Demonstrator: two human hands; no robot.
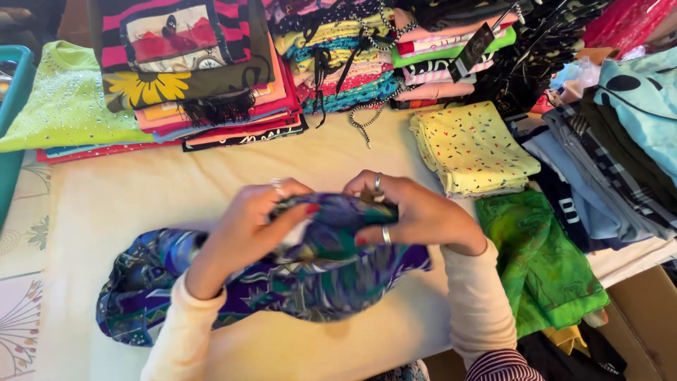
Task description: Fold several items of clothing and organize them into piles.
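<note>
I have the blue and purple patterned garment point(282, 275) bunched mid-surface, pinched in the grip of my left hand point(247, 229) and right hand point(416, 215), and I judge its slippery loose tail could slide off the cream surface point(127, 197).

hands 2 point(243, 226) – rings 3 point(386, 234) | patterned garment 1 point(317, 275) – green garment 1 point(539, 261) | teal bin 1 point(10, 106)

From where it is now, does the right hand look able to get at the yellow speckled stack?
Probably yes: the right hand sits just beside the yellow speckled stack with bare cloth between, though both hands grip the purple patterned garment.
</note>
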